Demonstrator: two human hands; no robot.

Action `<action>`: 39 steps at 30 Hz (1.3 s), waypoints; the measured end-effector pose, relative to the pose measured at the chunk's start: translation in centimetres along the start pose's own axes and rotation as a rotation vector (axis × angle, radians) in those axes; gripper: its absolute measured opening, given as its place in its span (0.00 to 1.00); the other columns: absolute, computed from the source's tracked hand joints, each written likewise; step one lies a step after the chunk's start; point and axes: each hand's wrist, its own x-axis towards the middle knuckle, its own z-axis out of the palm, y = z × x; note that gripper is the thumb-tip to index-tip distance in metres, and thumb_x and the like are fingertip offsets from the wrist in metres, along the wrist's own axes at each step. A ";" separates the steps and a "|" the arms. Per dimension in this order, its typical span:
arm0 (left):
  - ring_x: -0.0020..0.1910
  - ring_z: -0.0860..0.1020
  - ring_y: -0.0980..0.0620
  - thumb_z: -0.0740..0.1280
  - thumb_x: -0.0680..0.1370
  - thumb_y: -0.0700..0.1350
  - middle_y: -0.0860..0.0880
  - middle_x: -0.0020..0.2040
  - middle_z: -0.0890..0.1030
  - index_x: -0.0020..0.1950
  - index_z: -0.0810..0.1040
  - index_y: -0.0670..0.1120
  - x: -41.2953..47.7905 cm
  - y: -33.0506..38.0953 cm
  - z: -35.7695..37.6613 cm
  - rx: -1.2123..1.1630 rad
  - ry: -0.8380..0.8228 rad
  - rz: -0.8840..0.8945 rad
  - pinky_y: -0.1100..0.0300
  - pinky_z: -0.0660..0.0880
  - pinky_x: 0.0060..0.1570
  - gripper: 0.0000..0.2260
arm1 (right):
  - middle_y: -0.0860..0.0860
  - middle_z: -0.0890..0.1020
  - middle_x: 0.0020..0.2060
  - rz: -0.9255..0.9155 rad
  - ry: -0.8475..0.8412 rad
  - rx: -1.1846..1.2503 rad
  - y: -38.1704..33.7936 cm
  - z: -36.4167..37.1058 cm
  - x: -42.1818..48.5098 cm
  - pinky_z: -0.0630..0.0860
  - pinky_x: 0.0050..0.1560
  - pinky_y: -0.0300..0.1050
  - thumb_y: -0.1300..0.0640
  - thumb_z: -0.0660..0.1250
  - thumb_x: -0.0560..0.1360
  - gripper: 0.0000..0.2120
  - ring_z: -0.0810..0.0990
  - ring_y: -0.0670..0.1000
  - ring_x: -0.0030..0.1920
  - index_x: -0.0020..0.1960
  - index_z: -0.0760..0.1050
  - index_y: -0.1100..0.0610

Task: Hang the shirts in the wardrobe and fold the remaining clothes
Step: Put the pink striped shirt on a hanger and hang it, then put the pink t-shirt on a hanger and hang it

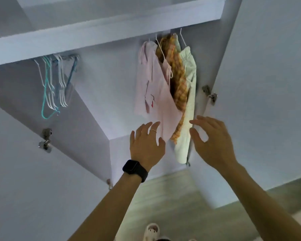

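The wardrobe stands open, and three garments hang in it, crowded together at the right end of the rail against the side wall. There is one pink shirt on the left, one orange plaid shirt in the middle and one pale green garment on the right. Each hangs lengthwise, with its long axis running from the hanger hook at the top down to the hem. All three hems point down towards the person's hands. The pale green one reaches lowest, and the plaid one is mostly hidden between its neighbours.

The left hand is raised with its fingers spread and nearly straight. Its fingertips are right at the pink shirt's hem, though I can't tell whether they touch the cloth, and it grips nothing. It has one ring on a finger and one dark watch on the wrist. The right hand is also wide open, with the fingers fanned and slightly bent. It is just beside the lower edge of the pale green garment and holds nothing.

Well apart from the garments, at the left end of the rail, hangs a bunch of empty hangers. Most are white, one is teal and one is blue. They overlap too much to count.
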 end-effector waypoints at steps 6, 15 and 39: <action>0.75 0.65 0.49 0.57 0.78 0.54 0.52 0.75 0.69 0.76 0.66 0.53 -0.5 2.9 6.6 0.038 -0.323 0.335 0.43 0.61 0.73 0.26 | 0.48 0.82 0.62 0.340 0.061 -0.171 3.4 -0.1 -10.2 0.77 0.60 0.52 0.52 0.71 0.77 0.12 0.74 0.56 0.67 0.59 0.83 0.50; 0.69 0.71 0.48 0.59 0.75 0.50 0.53 0.69 0.75 0.73 0.70 0.53 -6.2 11.1 11.6 0.023 -0.541 0.930 0.43 0.67 0.67 0.25 | 0.51 0.84 0.57 0.820 0.325 -0.406 2.2 -3.0 -25.7 0.79 0.58 0.54 0.55 0.71 0.75 0.11 0.77 0.57 0.60 0.56 0.84 0.52; 0.72 0.66 0.51 0.60 0.80 0.54 0.54 0.73 0.68 0.77 0.64 0.55 -48.9 21.9 23.9 0.306 -1.063 1.742 0.55 0.60 0.71 0.24 | 0.47 0.82 0.60 1.893 0.674 -0.420 -8.5 -8.1 -70.4 0.75 0.62 0.52 0.51 0.72 0.76 0.15 0.76 0.57 0.63 0.62 0.80 0.49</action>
